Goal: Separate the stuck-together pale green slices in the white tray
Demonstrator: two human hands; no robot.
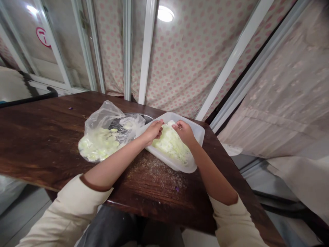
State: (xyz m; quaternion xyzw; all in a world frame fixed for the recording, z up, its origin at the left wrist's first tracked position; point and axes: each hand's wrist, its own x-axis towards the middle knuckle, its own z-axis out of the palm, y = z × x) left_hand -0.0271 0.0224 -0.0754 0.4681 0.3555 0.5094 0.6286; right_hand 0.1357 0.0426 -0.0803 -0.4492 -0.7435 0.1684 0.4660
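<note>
A translucent white tub [200, 132] sits on the dark wooden table, holding a heap of pale green-white pieces [171, 142]. My left hand [155, 131] is over the tub's left side, fingers closed in a pinch; what they hold is too small to make out. Over the far right part of the heap is my right hand [183, 131], thumb and fingers pressed together, with something unclear between them. Left of the tub lies a clear plastic bag [99, 142] with flat pale green pieces inside. Behind it, a round metal tray [140, 115] is partly covered by the bag.
Fine crumbs are scattered on the table [154, 195] in front of the tub, with a small purple bit [177, 189] among them. Sliding glass panels and a dotted curtain [180, 61] stand behind the table's far edge.
</note>
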